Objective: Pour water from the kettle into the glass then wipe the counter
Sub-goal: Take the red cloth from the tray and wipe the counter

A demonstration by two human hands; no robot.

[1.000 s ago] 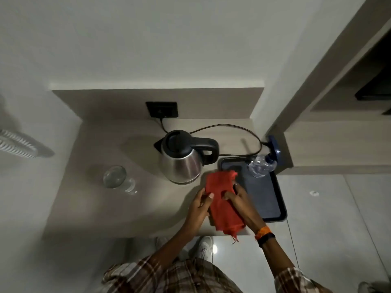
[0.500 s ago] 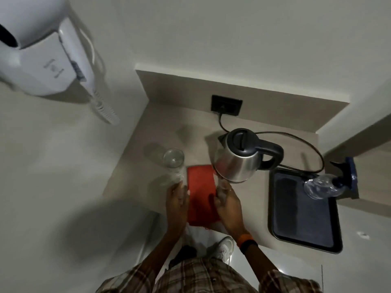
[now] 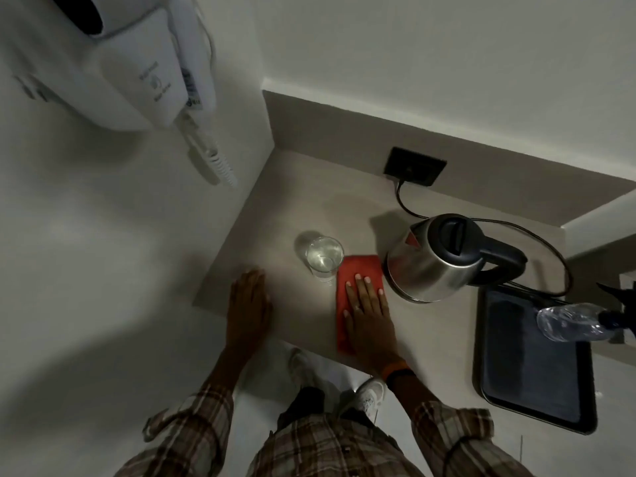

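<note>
A folded red cloth (image 3: 358, 268) lies flat on the beige counter (image 3: 309, 208), between a glass (image 3: 324, 257) holding water and a steel kettle (image 3: 437, 261) with a black lid and handle. My right hand (image 3: 368, 306) presses palm-down on the cloth, fingers stretched towards the kettle and glass. My left hand (image 3: 248, 301) rests flat on the bare counter near its front left corner, holding nothing. The kettle's black cord runs to a wall socket (image 3: 414, 166).
A dark tray (image 3: 530, 383) sits at the counter's right end, with a plastic water bottle (image 3: 571, 321) lying over its far edge. A white wall-mounted hair dryer (image 3: 137, 67) hangs on the left wall. The counter's front edge is at my wrists.
My left hand has come off the cloth and moved left onto the bare counter. My right hand now lies flat on top of the cloth, which sits a little farther in, beside the glass.
</note>
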